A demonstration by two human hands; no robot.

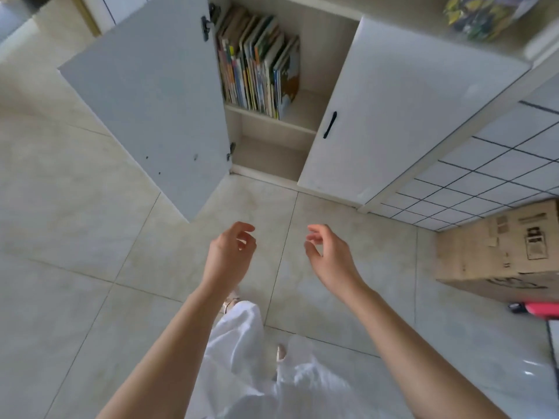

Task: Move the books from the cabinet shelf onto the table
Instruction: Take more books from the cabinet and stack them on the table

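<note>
Behind the open door (145, 95), on the upper cabinet shelf (272, 114), the books (260, 65) stand packed and leaning, thin and glossy; likely heavy together, slippery singly. Best pinched as a small batch across the spines. Left hand (230, 252) and right hand (328, 252) hover loosely curled, holding nothing.

Books (260, 65): spine titles too small and blurred to read; leftmost ones partly hidden behind the open door (145, 95). Cardboard box (499, 252): cut off by right edge, label print illegible. Red object (541, 308) beneath it: cropped, cannot identify. Colourful item (484, 13) at top edge: cropped, blurred.
</note>
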